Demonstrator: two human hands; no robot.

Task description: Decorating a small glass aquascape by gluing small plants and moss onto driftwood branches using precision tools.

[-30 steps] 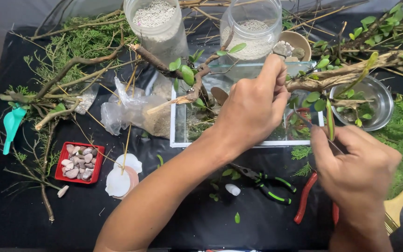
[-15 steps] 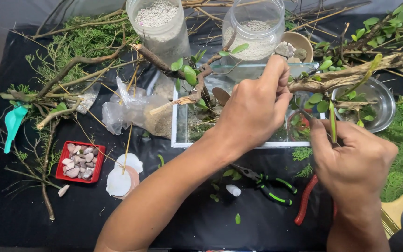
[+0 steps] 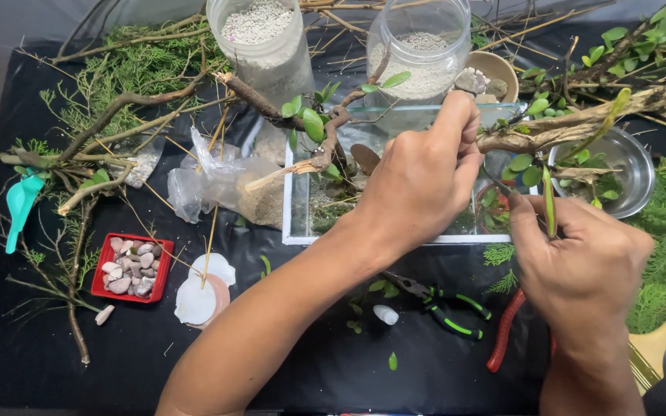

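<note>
Black cloth [image 3: 333,362] covered the whole work surface, strewn along its far edge with green cuttings and bare twigs. At its centre stood a rectangular glass tank [image 3: 302,223], used here as the reference landmark. Behind the tank stood two clear jars of pale gravel [image 3: 260,38], side by side. A crumpled plastic bag [image 3: 213,185] lay just left of the tank, and farther left a small red tray of pebbles [image 3: 131,267] rested on the cloth. A steel bowl [image 3: 630,166] sat to the right of the tank. A leafy driftwood branch [image 3: 572,123] extended over the tank's right end.

The left hand [image 3: 418,181] was positioned over the tank, its fingers pinched closed at the near end of that branch. The right hand [image 3: 580,262] was at the tank's front right corner, gripping thin metal tweezers [image 3: 502,189] whose tips pointed into the tank; what the tips held could not be determined. A long green leaf [image 3: 550,204] stood upright against the right hand's fingers. Green-handled pliers [image 3: 445,300] lay just in front of the tank.
</note>
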